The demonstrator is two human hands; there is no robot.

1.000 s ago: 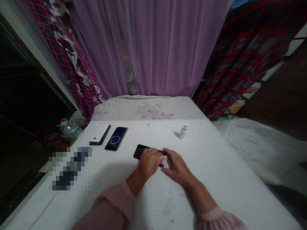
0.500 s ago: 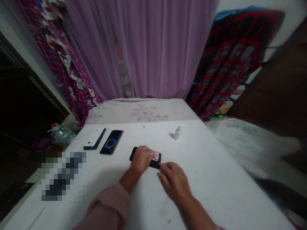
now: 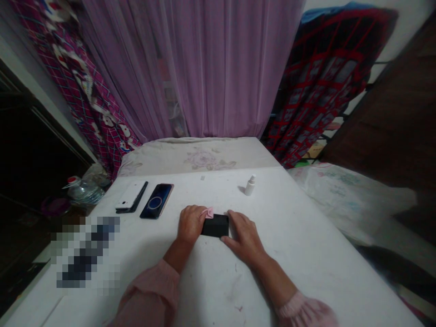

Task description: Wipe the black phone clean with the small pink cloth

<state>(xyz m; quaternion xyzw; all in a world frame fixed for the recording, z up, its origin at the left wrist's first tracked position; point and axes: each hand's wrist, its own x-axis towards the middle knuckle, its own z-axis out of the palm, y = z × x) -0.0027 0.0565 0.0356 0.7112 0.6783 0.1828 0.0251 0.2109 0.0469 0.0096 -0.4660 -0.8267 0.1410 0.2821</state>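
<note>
Our left hand [image 3: 190, 224] and right hand [image 3: 244, 235] stay apart, one at each end of the black phone [image 3: 214, 225], which lies flat on the white counter [image 3: 306, 259]. A pink cloth [image 3: 207, 212] sits beside our left fingers; pushed carelessly, the phone could slide out from between our hands.

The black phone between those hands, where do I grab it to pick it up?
Pinch the black phone by its two short ends, coming from the near side, where the left hand and right hand already are. It lies flat on the table, so getting under it looks hard. Avoid the far left corner, where the pink cloth sits.
</note>
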